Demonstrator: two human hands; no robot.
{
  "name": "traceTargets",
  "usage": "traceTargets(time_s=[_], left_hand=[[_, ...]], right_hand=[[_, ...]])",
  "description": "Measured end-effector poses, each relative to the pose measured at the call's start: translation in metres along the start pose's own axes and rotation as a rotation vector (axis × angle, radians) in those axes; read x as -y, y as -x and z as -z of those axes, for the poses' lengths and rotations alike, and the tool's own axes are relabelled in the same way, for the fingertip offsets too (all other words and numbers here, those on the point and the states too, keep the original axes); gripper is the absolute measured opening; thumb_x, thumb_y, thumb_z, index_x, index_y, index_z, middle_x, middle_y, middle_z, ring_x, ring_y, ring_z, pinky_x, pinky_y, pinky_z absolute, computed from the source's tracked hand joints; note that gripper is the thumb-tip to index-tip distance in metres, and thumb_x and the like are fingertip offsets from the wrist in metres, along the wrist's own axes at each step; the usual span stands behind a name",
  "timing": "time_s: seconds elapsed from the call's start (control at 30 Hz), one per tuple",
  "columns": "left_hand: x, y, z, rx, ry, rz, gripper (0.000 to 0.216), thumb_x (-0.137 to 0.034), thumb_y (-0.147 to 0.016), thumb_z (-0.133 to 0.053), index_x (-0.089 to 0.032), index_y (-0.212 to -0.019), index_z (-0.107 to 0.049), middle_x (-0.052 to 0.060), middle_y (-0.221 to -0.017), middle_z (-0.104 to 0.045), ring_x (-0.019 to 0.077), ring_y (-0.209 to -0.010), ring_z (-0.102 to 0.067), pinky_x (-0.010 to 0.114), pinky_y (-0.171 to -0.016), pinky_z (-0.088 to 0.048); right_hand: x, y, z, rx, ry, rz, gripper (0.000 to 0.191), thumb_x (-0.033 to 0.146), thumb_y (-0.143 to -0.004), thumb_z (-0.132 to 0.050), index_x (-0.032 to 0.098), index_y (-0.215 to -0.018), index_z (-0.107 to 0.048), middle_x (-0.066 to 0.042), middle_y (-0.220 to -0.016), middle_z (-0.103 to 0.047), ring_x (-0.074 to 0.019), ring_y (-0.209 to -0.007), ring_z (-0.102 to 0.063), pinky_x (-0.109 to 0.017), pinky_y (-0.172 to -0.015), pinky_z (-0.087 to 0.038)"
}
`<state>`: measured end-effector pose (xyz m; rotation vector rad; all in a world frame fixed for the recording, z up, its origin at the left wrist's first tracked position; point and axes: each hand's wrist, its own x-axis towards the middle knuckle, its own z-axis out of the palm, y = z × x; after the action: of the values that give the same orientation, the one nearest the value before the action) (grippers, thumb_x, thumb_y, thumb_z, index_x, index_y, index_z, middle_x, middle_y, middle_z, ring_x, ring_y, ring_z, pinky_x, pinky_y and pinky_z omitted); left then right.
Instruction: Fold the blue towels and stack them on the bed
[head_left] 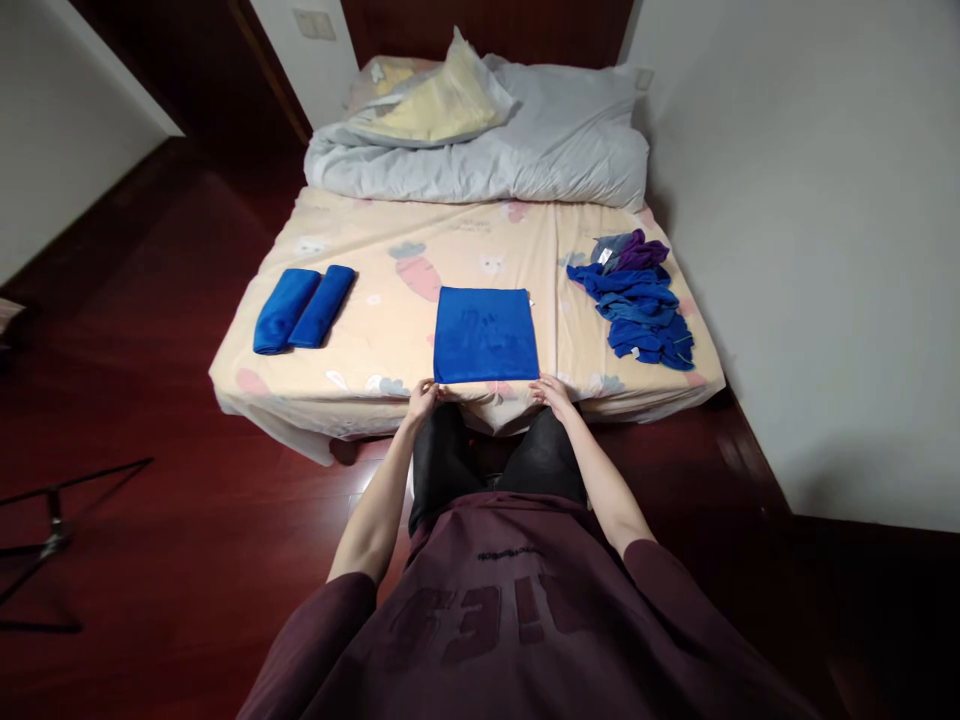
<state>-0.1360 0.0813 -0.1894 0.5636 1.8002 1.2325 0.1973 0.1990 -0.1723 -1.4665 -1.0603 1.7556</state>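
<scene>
A blue towel lies spread flat as a square on the bed, near its front edge. My left hand pinches the towel's near left corner. At the near right corner my right hand grips the cloth the same way. Both hands are closed on the towel's front edge. Two folded blue towels lie side by side on the left of the bed. A loose heap of blue and purple cloths sits on the right side.
A grey duvet and pillows are bunched at the head of the bed. A white wall runs along the right. Dark red wooden floor surrounds the bed, with a black metal stand on the floor at the left.
</scene>
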Motion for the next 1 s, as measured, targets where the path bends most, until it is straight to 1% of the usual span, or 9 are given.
traceTargets(time_s=[0.17,0.3,0.47,0.57,0.67,0.77,0.87,0.93,1.0], left_hand=[[-0.006,-0.007,0.002,0.036,-0.047,0.008,0.034,-0.045,-0.082,-0.074,-0.017,-0.098,-0.064,0.006,-0.081,-0.073,0.0165,-0.065,-0.067,0.024,-0.059,-0.047],[-0.004,-0.008,0.005,0.035,0.0,-0.001,0.036,-0.05,-0.082,-0.074,-0.018,-0.093,-0.062,0.008,-0.088,-0.075,0.0182,-0.074,-0.071,0.025,-0.062,-0.05],[-0.001,-0.007,0.01,-0.027,-0.013,0.015,0.039,-0.055,-0.086,-0.069,-0.017,-0.086,-0.062,0.01,-0.084,-0.074,0.019,-0.077,-0.071,0.024,-0.062,-0.051],[-0.004,-0.006,0.008,-0.094,-0.064,0.045,0.035,-0.051,-0.088,-0.067,-0.017,-0.086,-0.06,0.009,-0.078,-0.072,0.0179,-0.071,-0.069,0.023,-0.058,-0.048],[-0.011,-0.007,0.006,-0.138,-0.042,0.012,0.031,-0.041,-0.085,-0.073,-0.018,-0.099,-0.058,0.002,-0.072,-0.069,0.0139,-0.063,-0.064,0.02,-0.056,-0.046],[-0.021,-0.01,0.01,-0.077,-0.013,-0.059,0.039,-0.039,-0.082,-0.075,-0.019,-0.112,-0.061,-0.001,-0.069,-0.066,0.0118,-0.059,-0.061,0.019,-0.055,-0.045],[-0.03,-0.014,0.017,0.024,-0.008,-0.084,0.043,-0.047,-0.078,-0.078,-0.017,-0.108,-0.071,0.002,-0.071,-0.067,0.0138,-0.064,-0.063,0.021,-0.056,-0.045],[-0.035,-0.017,0.022,0.066,-0.007,-0.095,0.049,-0.051,-0.071,-0.084,-0.015,-0.103,-0.074,0.005,-0.076,-0.071,0.0163,-0.071,-0.065,0.024,-0.06,-0.048],[-0.037,-0.019,0.024,0.105,-0.024,-0.129,0.057,-0.047,-0.059,-0.092,-0.015,-0.104,-0.076,0.006,-0.081,-0.074,0.019,-0.077,-0.068,0.027,-0.067,-0.052]], right_hand=[[0.003,-0.003,-0.002,0.02,0.049,0.001,0.023,0.021,-0.097,-0.066,0.021,-0.119,-0.061,-0.002,-0.091,-0.079,-0.0082,-0.062,-0.069,-0.013,-0.052,-0.047],[0.006,-0.003,-0.001,0.03,0.067,-0.003,0.008,0.027,-0.1,-0.066,0.02,-0.102,-0.062,-0.003,-0.089,-0.079,-0.0084,-0.06,-0.068,-0.013,-0.049,-0.047],[0.005,-0.006,-0.001,0.022,0.074,0.018,0.02,0.03,-0.098,-0.071,0.019,-0.085,-0.061,-0.005,-0.079,-0.077,-0.0098,-0.058,-0.068,-0.015,-0.049,-0.05],[0.005,-0.01,-0.005,-0.044,0.077,0.055,0.022,0.027,-0.092,-0.076,0.02,-0.082,-0.057,-0.001,-0.071,-0.073,-0.0092,-0.055,-0.066,-0.015,-0.049,-0.048],[0.006,-0.015,-0.007,-0.129,0.099,0.138,0.021,0.025,-0.085,-0.078,0.022,-0.091,-0.057,0.005,-0.067,-0.069,-0.0078,-0.05,-0.059,-0.014,-0.047,-0.044],[0.008,-0.02,-0.007,-0.087,0.136,0.242,0.02,0.029,-0.084,-0.074,0.022,-0.101,-0.064,0.005,-0.071,-0.069,-0.007,-0.049,-0.054,-0.016,-0.047,-0.041],[0.009,-0.025,-0.004,0.007,0.167,0.32,0.025,0.035,-0.08,-0.074,0.02,-0.1,-0.072,0.003,-0.074,-0.068,-0.0081,-0.056,-0.055,-0.018,-0.052,-0.043],[0.01,-0.029,-0.003,0.044,0.21,0.342,0.035,0.035,-0.071,-0.082,0.018,-0.1,-0.075,0.002,-0.071,-0.067,-0.0107,-0.06,-0.057,-0.022,-0.056,-0.047],[0.01,-0.033,-0.003,0.036,0.289,0.349,0.041,0.031,-0.061,-0.088,0.017,-0.098,-0.075,0.003,-0.068,-0.065,-0.0131,-0.062,-0.058,-0.025,-0.059,-0.049]])
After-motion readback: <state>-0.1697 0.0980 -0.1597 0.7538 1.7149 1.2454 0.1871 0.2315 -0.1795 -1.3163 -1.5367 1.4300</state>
